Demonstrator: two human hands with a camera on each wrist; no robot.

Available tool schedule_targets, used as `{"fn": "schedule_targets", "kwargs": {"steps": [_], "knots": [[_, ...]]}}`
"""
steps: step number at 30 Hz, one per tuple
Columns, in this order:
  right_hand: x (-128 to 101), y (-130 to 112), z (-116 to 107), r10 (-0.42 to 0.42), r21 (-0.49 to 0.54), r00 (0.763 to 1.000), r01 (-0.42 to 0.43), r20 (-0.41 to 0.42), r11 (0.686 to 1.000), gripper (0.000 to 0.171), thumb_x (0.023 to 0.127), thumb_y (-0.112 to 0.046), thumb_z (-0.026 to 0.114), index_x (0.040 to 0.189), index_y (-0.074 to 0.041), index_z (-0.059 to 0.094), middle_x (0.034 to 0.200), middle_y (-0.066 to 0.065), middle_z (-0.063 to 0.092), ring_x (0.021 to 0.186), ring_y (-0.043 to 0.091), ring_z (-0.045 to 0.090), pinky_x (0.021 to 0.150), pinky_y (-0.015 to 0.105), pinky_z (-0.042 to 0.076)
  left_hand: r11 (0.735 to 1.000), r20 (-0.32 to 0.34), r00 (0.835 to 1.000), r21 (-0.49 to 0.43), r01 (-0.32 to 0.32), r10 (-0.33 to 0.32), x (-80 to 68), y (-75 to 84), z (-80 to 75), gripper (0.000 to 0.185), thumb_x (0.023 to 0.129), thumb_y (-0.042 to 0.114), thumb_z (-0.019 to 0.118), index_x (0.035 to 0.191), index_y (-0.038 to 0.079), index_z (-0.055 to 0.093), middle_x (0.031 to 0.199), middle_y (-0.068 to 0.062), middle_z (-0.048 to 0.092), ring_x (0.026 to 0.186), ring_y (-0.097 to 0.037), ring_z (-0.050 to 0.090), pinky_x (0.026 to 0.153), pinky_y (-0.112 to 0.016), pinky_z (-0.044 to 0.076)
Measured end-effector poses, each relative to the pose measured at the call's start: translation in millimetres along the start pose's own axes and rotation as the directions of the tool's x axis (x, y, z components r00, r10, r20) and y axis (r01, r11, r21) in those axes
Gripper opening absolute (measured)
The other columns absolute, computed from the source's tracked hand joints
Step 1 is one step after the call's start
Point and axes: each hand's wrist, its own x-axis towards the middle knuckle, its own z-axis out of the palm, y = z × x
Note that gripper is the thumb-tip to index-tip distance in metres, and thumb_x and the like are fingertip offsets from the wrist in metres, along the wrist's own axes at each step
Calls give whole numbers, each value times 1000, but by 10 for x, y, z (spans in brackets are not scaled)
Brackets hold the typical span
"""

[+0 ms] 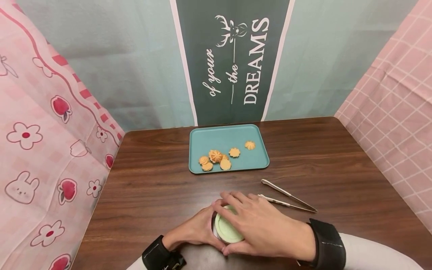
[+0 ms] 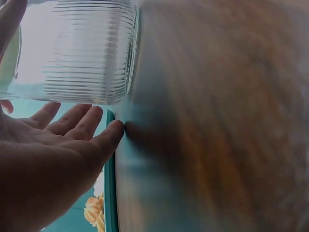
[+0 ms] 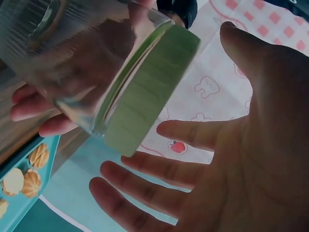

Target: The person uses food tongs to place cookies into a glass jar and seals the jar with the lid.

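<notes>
1. Left hand [image 1: 197,230] steadied the glass jar [image 2: 89,48] from its 9 o'clock side, fingers curved against the ribbed wall; jar stood at the table's [image 1: 337,157] near edge, 6 o'clock of the tray [image 1: 228,135].
2. Right hand [image 1: 260,225] lay over the green lid [image 1: 227,228], fingers spread w/ thumb at the near rim; wrist view showed the palm open, not yet clamped.
3. Cookies [image 1: 216,155] sat on the teal tray, 12 o'clock of the jar, within reach.
4. Tongs [image 1: 287,198] lay free at 2 o'clock of the hands.
5. Backdrop banner [image 1: 233,60] read "of your – the – DREAMS" w/ a deer-head emblem; no brand seen on jar or lid.
</notes>
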Motion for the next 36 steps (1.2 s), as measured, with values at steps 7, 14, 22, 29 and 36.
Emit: {"fn": "schedule_targets", "kwargs": {"steps": [7, 14, 22, 29, 36], "knots": [[8, -39, 32, -22, -1, 999, 23, 31, 1000, 88, 92, -85, 49, 151, -20, 53, 142, 4, 57, 122, 20, 60, 74, 36, 58, 999, 32, 999, -2, -43, 44, 30, -10, 6, 117, 71, 28, 102, 162, 23, 28, 156, 5, 49, 132, -8, 54, 112, -29, 45], [21, -57, 51, -26, 10, 998, 25, 63, 1000, 85, 91, -78, 60, 151, -17, 52, 139, 7, 58, 119, 20, 61, 75, 36, 59, 999, 47, 998, -34, -38, 39, 51, 0, 26, 113, 70, 25, 102, 160, 18, 34, 149, 5, 54, 128, -7, 57, 111, -28, 46], [23, -75, 39, -39, -8, 997, 40, 67, 999, 81, 91, -68, 69, 149, -13, 54, 126, 2, 62, 108, 16, 62, 73, 32, 58, 993, 78, 990, -42, -110, 113, 101, 6, 32, 98, 70, 18, 102, 148, 21, 43, 136, 9, 60, 117, -3, 63, 103, -26, 52], [33, -68, 29, -71, -68, 997, 72, 22, 995, 81, 88, -66, 74, 146, -11, 57, 117, 2, 63, 100, 15, 63, 68, 30, 57, 990, 86, 987, -54, -128, 132, 125, 14, 35, 87, 73, 18, 100, 143, 21, 49, 131, 9, 64, 110, -2, 65, 97, -26, 56], [61, -41, -4, -98, -74, 994, 101, 36, 992, 78, 89, -66, 74, 142, -11, 58, 112, 2, 63, 89, 14, 64, 61, 27, 54, 994, 91, 995, -107, -23, 32, 125, 15, 22, 82, 78, 20, 96, 146, 21, 51, 131, 9, 64, 109, -3, 65, 95, -25, 56]]}}
